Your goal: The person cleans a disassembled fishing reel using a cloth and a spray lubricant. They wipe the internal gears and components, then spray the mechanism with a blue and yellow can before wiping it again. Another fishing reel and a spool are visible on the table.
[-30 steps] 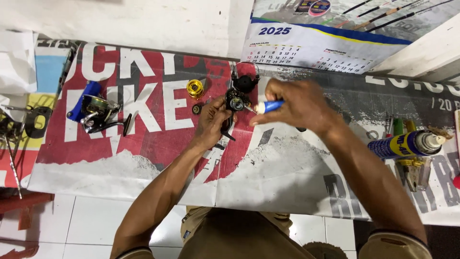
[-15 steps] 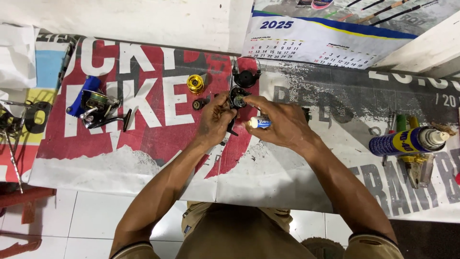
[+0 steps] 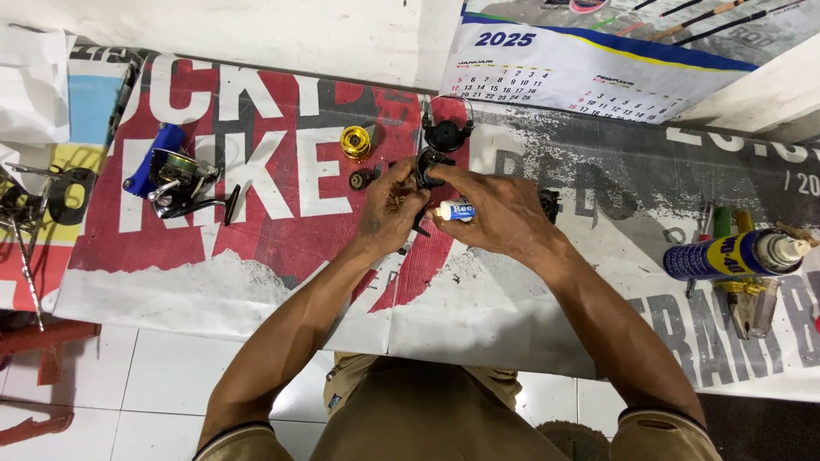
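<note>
A black fishing reel body point(image 3: 434, 154) lies on a printed banner point(image 3: 256, 256) spread over the floor. My left hand point(image 3: 391, 209) pinches a small dark part of the reel between its fingertips. My right hand point(image 3: 495, 209) holds a small white and blue tube point(image 3: 453, 211), its tip pointing left toward the left fingers. A gold spool point(image 3: 355, 142) and a small black knob point(image 3: 360, 180) rest just left of the reel. Another small black part point(image 3: 547, 203) peeks out behind my right hand.
A second reel with a blue part point(image 3: 171, 175) lies at the left. A blue and yellow spray can point(image 3: 726, 254) lies at the right beside small tools point(image 3: 752, 299). A wall calendar point(image 3: 589, 77) lies beyond the banner. White floor tiles point(image 3: 162, 384) show at the near left.
My right hand has drawn left and closer to the left hand, bringing the tube's tip up to the fingers at the reel. The view has shifted slightly.
</note>
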